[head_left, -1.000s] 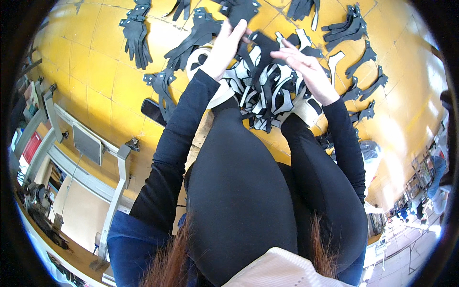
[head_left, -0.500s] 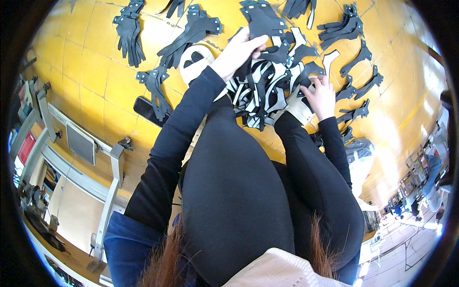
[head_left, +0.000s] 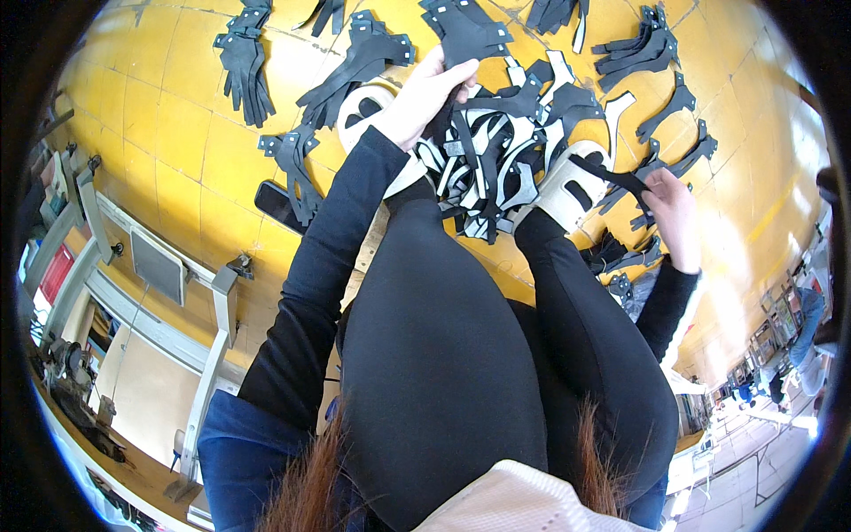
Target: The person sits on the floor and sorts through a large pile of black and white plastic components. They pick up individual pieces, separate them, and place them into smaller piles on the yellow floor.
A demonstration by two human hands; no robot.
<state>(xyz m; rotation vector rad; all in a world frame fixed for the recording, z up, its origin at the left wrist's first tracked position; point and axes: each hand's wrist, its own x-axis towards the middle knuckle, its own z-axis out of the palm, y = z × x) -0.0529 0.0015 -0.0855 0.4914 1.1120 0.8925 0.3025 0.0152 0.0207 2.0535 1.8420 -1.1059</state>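
My left hand [head_left: 430, 99] is closed round the narrow end of a bundle of black cut fabric pieces [head_left: 465, 34], whose wide ends fan out beyond my fingers. Over on the right, my right hand [head_left: 674, 217] pinches the end of a single black strip-like piece [head_left: 613, 176], which stretches leftward across the white shoe [head_left: 560, 199] on my right foot. Between my feet lies a tangled heap of black and white cut pieces [head_left: 486, 164], some with pale undersides showing. A white-faced piece [head_left: 613, 120] rests just beyond that shoe.
Sorted black bundles lie about the yellow tiled floor [head_left: 168, 106]: one at far left [head_left: 244, 75], another at far right [head_left: 638, 53], with smaller ones [head_left: 678, 106] at right. A dark phone [head_left: 279, 204] sits left of my leg. A metal-framed machine table [head_left: 195, 355] stands at left.
My right hand has moved right and nearer me from beside the shoe, drawing a black strip along. My left hand has shifted slightly left with its bundle.
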